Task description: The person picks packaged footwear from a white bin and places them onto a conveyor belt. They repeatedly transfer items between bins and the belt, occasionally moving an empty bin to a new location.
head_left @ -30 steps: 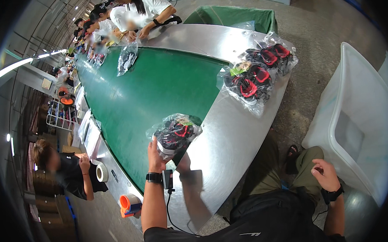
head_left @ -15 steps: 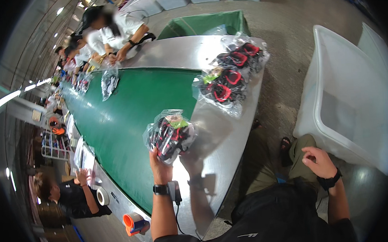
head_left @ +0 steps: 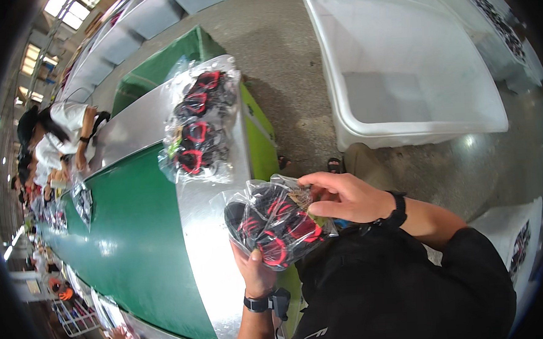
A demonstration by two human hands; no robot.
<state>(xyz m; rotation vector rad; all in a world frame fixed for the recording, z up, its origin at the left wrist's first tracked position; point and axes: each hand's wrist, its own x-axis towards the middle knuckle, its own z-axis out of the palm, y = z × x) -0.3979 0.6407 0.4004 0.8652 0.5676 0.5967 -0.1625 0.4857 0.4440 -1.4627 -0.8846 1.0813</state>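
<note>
A clear plastic bag (head_left: 277,221) packed with black and red items is up in front of me, over the near edge of the metal table. My left hand (head_left: 257,273) grips its lower left side, thumb in front and the other fingers hidden behind. On the bag's upper right edge, my right hand (head_left: 354,197) has closed its thumb and fingers around the plastic. Beyond it on the metal tabletop (head_left: 205,246) lie several similar bags (head_left: 198,124) in a row.
A green conveyor belt (head_left: 134,238) runs along the table's left. To the right stands a large white bin (head_left: 415,100) on the concrete floor. Behind the table is a green container (head_left: 155,68). A co-worker in a white shirt (head_left: 67,128) handles another bag at far left.
My view has swung right. The bag has come from over the belt's edge toward my body, and my right hand has risen from beside my leg to take hold of it.
</note>
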